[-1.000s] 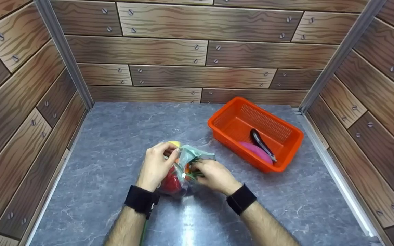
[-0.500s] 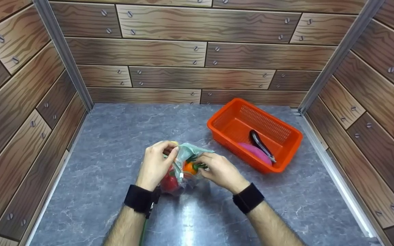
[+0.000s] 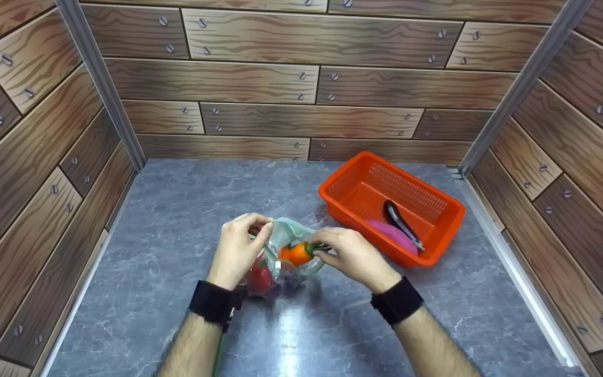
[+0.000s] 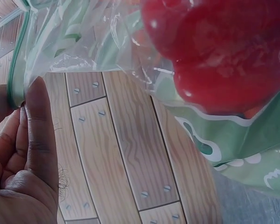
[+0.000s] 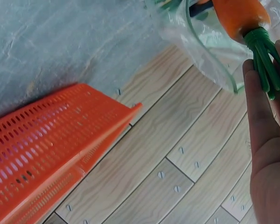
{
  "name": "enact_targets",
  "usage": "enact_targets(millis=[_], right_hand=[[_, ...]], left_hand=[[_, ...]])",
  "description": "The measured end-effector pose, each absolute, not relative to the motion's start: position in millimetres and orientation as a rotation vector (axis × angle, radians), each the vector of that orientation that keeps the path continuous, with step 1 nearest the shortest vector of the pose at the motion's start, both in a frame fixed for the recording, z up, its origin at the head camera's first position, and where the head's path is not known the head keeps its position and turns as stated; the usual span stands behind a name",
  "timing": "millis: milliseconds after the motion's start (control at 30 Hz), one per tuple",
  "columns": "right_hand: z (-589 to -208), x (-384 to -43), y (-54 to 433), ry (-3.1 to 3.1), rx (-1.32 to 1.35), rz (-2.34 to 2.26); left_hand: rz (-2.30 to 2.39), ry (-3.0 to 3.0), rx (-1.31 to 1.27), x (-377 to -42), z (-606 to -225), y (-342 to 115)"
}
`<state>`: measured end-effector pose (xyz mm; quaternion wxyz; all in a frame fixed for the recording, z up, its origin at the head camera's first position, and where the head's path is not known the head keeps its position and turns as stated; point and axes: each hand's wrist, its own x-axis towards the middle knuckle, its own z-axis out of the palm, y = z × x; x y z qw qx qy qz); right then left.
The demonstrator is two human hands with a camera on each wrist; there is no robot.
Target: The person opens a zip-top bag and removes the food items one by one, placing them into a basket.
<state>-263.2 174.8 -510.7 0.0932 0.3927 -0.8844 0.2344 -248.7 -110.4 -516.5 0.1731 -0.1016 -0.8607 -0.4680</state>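
Observation:
A clear and green zip bag (image 3: 287,228) stands on the table with its mouth spread. My left hand (image 3: 236,250) pinches the bag's rim between thumb and fingers. In the left wrist view, a shiny red bell pepper (image 4: 228,51) shows through the plastic, low in the bag. My right hand (image 3: 354,257) pinches an orange carrot (image 3: 297,253) by its green stem (image 5: 263,60). The carrot lies across the bag's mouth, its stem end outside and its other end still among the plastic. Other contents of the bag are mostly hidden.
An orange-red perforated basket (image 3: 347,213) stands at the right, just beyond my right hand. A dark eggplant (image 3: 397,217) and a smooth pink-purple item (image 3: 393,234) lie inside it. Wood-patterned walls (image 3: 259,78) enclose the grey marbled table (image 3: 176,209) at back and sides.
My right hand has drawn back to the right with the carrot, which now shows much more outside the bag. The left hand keeps its place at the rim. A yellow patch behind it is now hidden.

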Motion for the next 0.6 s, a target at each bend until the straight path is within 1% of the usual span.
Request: enact_targets(millis=[333,600], right_hand=[[-492,-264,192,-2.616,1.148,0.727],[-481,-264,207,-2.594,1.079,0.8]], left_hand=[[-1.311,-2.423,-0.291,-252,-512,-112],[-1.296,-2.42,-0.289,-252,-510,-114]])
